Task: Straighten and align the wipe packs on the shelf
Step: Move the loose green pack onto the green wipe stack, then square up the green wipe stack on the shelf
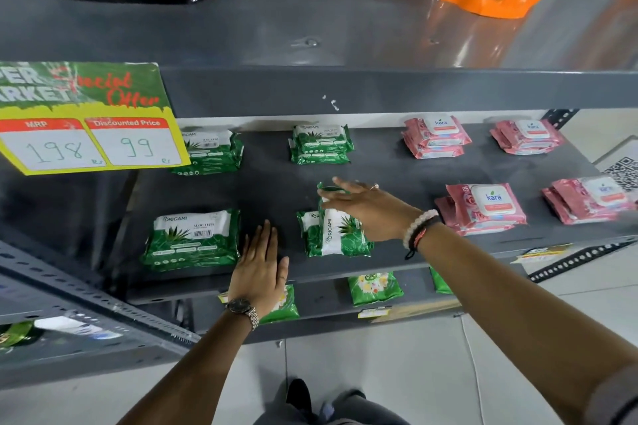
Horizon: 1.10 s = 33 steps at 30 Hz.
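Shelf (276, 183): green packs at 9 o'clock, pink packs at 3 o'clock, mostly squared.
Crooked pack (340, 231): front centre, turned end-on atop another green pack, out of line with its neighbours.
Right hand (366, 203): fingers spread wide, on the crooked pack's far end, grip not closed.
Left hand (259, 266): flat, open, at 7 o'clock beside it, holding nothing.
Handling: soft, light, slick film, probably; take the long edges, twist square.

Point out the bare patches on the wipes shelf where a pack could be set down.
Bare shelf runs between the back green stack and the front pink stack. Another gap sits between the front-left green stack and the crooked green packs, partly taken by the left hand.
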Motion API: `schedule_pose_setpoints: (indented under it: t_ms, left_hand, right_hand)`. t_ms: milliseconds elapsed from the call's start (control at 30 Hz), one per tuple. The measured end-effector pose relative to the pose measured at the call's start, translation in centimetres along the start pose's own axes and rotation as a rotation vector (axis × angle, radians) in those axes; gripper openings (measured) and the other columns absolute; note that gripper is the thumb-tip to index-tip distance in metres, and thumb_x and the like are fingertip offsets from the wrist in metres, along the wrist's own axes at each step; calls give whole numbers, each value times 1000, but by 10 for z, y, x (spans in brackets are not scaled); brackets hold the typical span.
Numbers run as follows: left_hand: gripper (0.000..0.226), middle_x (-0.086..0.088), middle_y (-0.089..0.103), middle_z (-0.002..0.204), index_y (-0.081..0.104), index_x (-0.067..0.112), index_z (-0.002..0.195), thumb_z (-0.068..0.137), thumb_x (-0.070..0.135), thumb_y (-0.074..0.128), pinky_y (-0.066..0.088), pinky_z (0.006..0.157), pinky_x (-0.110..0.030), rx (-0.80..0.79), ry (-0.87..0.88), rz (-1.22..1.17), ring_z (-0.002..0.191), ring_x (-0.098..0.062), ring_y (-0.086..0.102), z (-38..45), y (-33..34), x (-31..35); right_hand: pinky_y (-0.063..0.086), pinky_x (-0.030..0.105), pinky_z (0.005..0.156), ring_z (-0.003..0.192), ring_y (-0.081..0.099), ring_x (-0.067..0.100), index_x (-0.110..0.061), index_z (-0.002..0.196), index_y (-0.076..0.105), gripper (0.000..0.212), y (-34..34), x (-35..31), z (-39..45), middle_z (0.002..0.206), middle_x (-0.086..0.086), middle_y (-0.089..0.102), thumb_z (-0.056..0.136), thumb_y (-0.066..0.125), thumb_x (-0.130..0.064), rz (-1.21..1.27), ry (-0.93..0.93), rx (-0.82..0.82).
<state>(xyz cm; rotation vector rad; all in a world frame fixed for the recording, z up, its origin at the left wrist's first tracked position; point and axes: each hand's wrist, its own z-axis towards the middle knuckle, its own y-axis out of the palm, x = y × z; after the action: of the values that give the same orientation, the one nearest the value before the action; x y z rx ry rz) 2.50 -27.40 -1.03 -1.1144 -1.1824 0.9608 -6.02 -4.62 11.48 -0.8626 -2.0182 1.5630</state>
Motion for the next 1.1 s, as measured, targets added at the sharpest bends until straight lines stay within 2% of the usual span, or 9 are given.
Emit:
schedule_pose_setpoints:
  t_ms: [100,167,233,300,433,567,967,1100]
  left_hand:
    - [63,-20,25,153,28,-2,141,92,38,20,16,117,-45,-6,2,-1,141,-32,26,0,1,0]
    - [64,-20,23,153,27,-1,142,92,39,19,16,118,-44,-8,2,-11,141,-32,25,1,1,0]
    - [64,-20,22,154,27,-1,142,92,39,19,15,118,-44,-5,5,-22,142,-32,24,1,1,0]
    - [64,-19,22,154,26,-1,142,92,39,18,13,118,-43,2,8,-40,142,-32,23,1,1,-1]
    - [66,-17,18,156,22,1,144,91,41,16,10,118,-40,7,8,-63,144,-30,18,1,2,-1]
    - [67,-17,16,156,20,1,144,91,41,15,9,118,-40,13,4,-60,144,-29,17,2,4,-2]
    - [67,-17,17,156,19,1,144,91,42,16,8,118,-39,14,-1,-60,144,-29,18,0,5,-2]
    - [70,-14,8,157,14,2,145,90,45,8,4,119,-37,4,-3,-92,146,-25,9,2,5,-3]
  right_hand:
    - [8,47,121,149,2,21,-26,149,21,85,5,5,0,161,-8,10,77,57,2,-20,26,-58]
    - [6,44,122,149,4,21,-22,149,21,83,9,7,1,160,-4,13,80,68,-24,-8,75,-40]
    - [9,41,122,148,11,20,-17,148,26,86,14,5,2,158,2,23,78,67,-48,65,150,15]
    - [18,40,118,145,22,22,-15,145,31,87,19,0,1,153,5,35,77,64,-58,135,221,84]
    - [41,46,104,135,40,27,-19,142,37,83,27,-9,-2,144,3,45,75,62,-63,199,342,178]
    - [49,43,94,127,48,22,-22,137,44,78,33,-14,-4,137,1,52,74,62,-64,185,357,262]
    - [48,41,95,127,47,20,-23,135,46,75,34,-16,-6,135,-1,53,73,65,-62,181,336,295]
    - [38,42,107,131,45,25,-19,140,40,87,33,-11,-10,141,3,50,72,58,-70,183,321,275]
